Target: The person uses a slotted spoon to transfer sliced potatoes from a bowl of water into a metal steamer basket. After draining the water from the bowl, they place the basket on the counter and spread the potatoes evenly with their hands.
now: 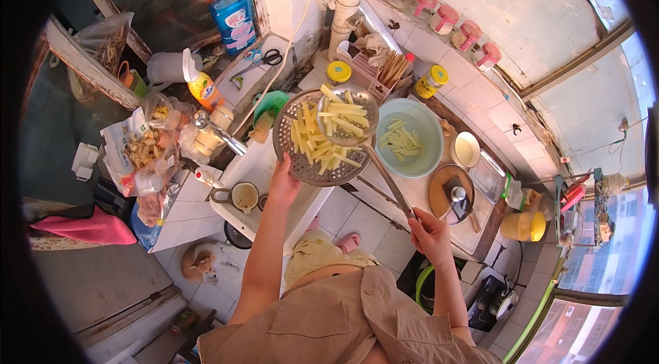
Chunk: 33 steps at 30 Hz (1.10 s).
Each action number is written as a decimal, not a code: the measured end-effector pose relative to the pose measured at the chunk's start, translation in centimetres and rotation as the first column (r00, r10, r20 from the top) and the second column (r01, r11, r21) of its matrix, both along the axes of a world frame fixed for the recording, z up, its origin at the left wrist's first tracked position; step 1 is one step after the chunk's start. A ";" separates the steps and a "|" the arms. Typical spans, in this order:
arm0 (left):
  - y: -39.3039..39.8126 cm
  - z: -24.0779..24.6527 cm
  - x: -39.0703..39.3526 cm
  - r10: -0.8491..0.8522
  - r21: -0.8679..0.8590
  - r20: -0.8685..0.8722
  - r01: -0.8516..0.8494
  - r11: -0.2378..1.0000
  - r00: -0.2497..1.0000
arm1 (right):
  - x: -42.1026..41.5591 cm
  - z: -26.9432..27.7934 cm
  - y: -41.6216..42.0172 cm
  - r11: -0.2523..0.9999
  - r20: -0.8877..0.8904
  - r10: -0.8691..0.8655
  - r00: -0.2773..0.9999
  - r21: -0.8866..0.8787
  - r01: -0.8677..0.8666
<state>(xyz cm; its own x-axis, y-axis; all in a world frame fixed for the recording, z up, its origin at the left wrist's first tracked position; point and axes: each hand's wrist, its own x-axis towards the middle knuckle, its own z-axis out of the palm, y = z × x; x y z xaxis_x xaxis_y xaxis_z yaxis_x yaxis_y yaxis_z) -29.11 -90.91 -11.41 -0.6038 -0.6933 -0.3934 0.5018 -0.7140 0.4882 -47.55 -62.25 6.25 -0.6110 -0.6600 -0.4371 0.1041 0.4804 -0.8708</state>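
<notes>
My left hand [286, 182] grips the near rim of a perforated metal colander [350, 174], held out over the sink's edge. Pale potato strips [309, 130] lie heaped in it. By its long handle, my right hand [430, 235] holds a metal skimmer [382, 166]. The skimmer's bowl carries more strips [344, 116] and overlaps the colander's right side; whether the two touch I cannot tell. Just right of them stands a pale blue-green basin [435, 154] of water with several strips [400, 140] in it.
On the counter are a glass lid [437, 194], a white bowl [466, 150] and yellow-lidded jars [431, 82]. A faucet [221, 132] overhangs the white sink [257, 166], where a small pot [244, 196] sits. A dog [200, 262] lies on the floor at left, near my feet.
</notes>
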 end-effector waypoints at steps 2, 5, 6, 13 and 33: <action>-0.2 -0.2 0.1 -0.002 0.000 0.008 0.002 1.000 1.000 | 0.1 -0.2 0.0 1.000 -0.096 0.014 0.995 0.013 -0.013; -0.1 -0.2 -0.2 -0.004 0.004 0.025 0.004 1.000 1.000 | 0.6 -0.5 -0.1 0.999 -0.248 0.041 0.968 0.025 -0.036; -0.1 -0.1 -0.3 -0.001 0.005 0.033 0.001 1.000 0.999 | 0.7 -0.7 -0.1 0.999 -0.271 0.047 0.961 0.025 -0.042; -0.1 -0.3 -0.4 -0.010 0.031 0.045 0.008 1.000 0.999 | 1.3 -0.8 -0.4 0.990 -0.560 0.143 0.816 0.084 -0.115; 0.1 0.1 0.2 0.024 0.047 0.073 -0.028 0.998 0.997 | 0.9 -0.2 -2.2 0.984 -0.766 0.162 0.623 0.075 -0.163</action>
<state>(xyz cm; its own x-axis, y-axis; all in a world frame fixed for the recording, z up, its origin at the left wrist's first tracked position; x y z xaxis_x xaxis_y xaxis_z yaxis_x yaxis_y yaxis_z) -28.94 -90.80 -11.31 -0.5544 -0.6876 -0.4688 0.4851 -0.7247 0.4893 -46.60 -64.40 6.01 -0.6071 -0.7823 0.1391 -0.6801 0.4211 -0.6001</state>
